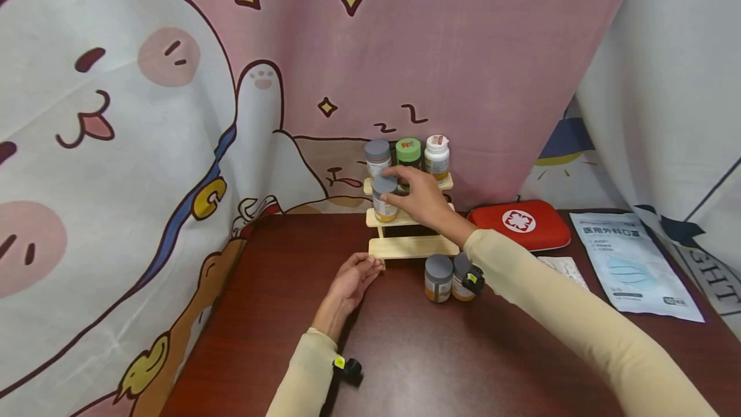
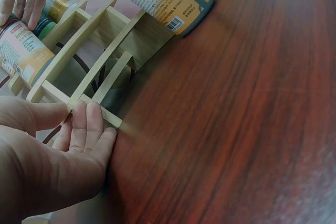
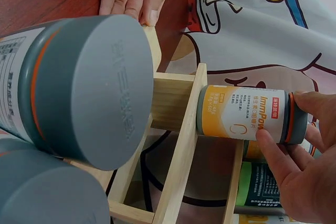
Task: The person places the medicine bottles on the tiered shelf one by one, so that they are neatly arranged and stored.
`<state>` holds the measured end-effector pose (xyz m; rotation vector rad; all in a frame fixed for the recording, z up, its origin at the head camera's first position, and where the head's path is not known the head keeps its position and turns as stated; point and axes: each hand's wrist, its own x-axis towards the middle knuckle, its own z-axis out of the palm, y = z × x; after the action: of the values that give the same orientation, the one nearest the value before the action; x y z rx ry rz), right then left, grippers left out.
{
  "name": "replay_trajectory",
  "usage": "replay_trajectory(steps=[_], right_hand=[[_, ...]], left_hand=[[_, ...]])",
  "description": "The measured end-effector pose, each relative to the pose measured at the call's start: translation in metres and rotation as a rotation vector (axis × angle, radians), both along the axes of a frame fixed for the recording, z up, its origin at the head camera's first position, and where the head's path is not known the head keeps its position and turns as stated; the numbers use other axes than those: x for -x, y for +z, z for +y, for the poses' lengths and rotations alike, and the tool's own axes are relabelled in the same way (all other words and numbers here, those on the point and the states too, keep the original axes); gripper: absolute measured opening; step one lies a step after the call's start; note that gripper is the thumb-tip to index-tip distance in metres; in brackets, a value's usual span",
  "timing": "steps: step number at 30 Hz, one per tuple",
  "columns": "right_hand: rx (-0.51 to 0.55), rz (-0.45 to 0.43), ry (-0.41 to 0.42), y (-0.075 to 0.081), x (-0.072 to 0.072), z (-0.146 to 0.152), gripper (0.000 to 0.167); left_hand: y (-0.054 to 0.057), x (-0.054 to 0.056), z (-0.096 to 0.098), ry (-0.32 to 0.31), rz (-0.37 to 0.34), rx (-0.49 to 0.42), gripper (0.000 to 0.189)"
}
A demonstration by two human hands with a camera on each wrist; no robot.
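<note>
A stepped wooden rack (image 1: 413, 248) stands on the table against the curtain. My left hand (image 1: 350, 282) pinches its lower front left corner, thumb on one side and fingers on the other in the left wrist view. With thumb and fingers, my right hand (image 1: 425, 199) grips the grey lid of a vitamin C bottle (image 3: 244, 113), upright at the left end of the middle step. On the top step are another grey-lidded bottle (image 1: 378, 158), a green-lidded bottle (image 1: 408, 152) and a white bottle (image 1: 437, 158). The right hand partly hides that row.
Two grey-lidded bottles (image 1: 439, 280) stand on the table by the rack's front right corner, below my right forearm. Further right lie a red first-aid pouch (image 1: 519, 224), a small white packet (image 1: 564, 270) and a blue-white mask packet (image 1: 637, 266). A printed curtain (image 1: 486, 50) hangs behind.
</note>
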<state>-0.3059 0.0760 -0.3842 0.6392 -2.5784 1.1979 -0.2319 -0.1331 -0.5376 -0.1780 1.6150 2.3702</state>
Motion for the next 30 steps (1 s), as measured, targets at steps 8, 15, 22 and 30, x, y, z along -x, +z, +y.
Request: replay_trajectory(steps=[8,15,22,30], right_hand=[[0.013,0.011,0.007,-0.0023,-0.0008,-0.0027,0.043],[0.006,0.02,0.003,-0.005,-0.0008,-0.0039,0.042],[0.007,0.026,-0.008,-0.0059,-0.0015,-0.0031,0.043],[0.02,0.0,0.035,-0.0092,-0.0077,0.0026,0.054]], left_hand=[[-0.0015,-0.0001,-0.0026,-0.007,0.013,0.0,0.008],[-0.0012,-0.0004,-0.0019,-0.008,0.016,0.003,0.01],[0.0007,-0.0007,0.0002,-0.001,0.002,0.003,0.009],[-0.0001,-0.0002,0.0011,0.01,0.018,0.009,0.011]])
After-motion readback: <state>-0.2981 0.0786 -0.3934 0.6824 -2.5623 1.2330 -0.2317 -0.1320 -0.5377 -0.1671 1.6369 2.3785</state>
